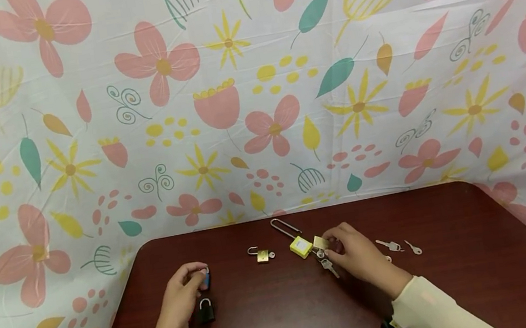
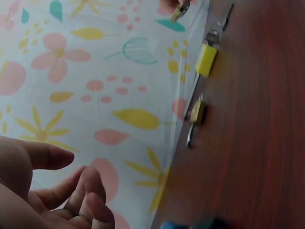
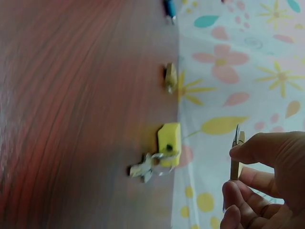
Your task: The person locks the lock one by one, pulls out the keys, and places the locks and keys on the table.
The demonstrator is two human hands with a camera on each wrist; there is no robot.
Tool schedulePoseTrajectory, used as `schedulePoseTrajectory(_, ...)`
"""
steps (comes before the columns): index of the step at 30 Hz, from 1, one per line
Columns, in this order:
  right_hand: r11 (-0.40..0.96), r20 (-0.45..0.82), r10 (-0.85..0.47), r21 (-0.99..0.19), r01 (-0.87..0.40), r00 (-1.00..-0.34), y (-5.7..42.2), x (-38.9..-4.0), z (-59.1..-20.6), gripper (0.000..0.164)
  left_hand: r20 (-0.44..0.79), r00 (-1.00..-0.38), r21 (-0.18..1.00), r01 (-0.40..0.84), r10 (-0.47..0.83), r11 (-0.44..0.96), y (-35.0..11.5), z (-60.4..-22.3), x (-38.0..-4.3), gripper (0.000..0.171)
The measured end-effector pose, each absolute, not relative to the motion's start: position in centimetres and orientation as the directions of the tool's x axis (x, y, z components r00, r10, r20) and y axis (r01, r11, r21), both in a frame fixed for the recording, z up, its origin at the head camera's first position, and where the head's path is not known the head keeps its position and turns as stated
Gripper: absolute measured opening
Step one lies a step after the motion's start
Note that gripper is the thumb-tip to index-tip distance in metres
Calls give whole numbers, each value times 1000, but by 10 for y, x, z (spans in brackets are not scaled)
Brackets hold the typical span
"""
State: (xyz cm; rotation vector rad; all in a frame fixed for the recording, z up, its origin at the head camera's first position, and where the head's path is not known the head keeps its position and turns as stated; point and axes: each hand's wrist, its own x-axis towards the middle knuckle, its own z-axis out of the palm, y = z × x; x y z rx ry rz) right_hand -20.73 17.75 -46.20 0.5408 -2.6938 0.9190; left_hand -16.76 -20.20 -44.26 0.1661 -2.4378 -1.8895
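Between its thumb and fingers my right hand (image 1: 359, 254) pinches a small brass padlock (image 1: 321, 242), raised above the table in the right wrist view. A yellow padlock (image 1: 301, 247) with a long shackle and keys (image 1: 329, 268) lies just left of that hand. My left hand (image 1: 180, 293) hovers by a blue padlock (image 1: 206, 279), partly hidden behind its fingertips in the head view. In the left wrist view the thumb and fingers (image 2: 59, 157) are relaxed and apart, nothing between them. Nearer me lies a black padlock (image 1: 206, 312).
Another brass padlock (image 1: 263, 256), its shackle open and a key in it, lies between the hands. To the right are loose keys (image 1: 389, 245) and a single key (image 1: 413, 247). A flower-print cloth (image 1: 273, 129) hangs behind the dark red table (image 1: 284, 318).
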Motion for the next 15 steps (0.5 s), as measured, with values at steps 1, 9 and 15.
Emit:
schedulePoseTrajectory(1, 731, 342, -269, -536, -422, -900, 176, -205, -461, 26, -18, -995, 969, -42, -101, 242, -198, -442, -169, 16)
schedulePoseTrajectory(9, 673, 351, -316, -572, -469, -882, 159, -189, -449, 27, 10, -999, 975, 16, 31, 221, -166, -439, -172, 13)
schedulePoseTrajectory(15, 621, 424, -362, -555, -554, -830, 148, -181, -448, 28, 18, -986, 978, 52, 168, 202, -141, -440, -173, 17)
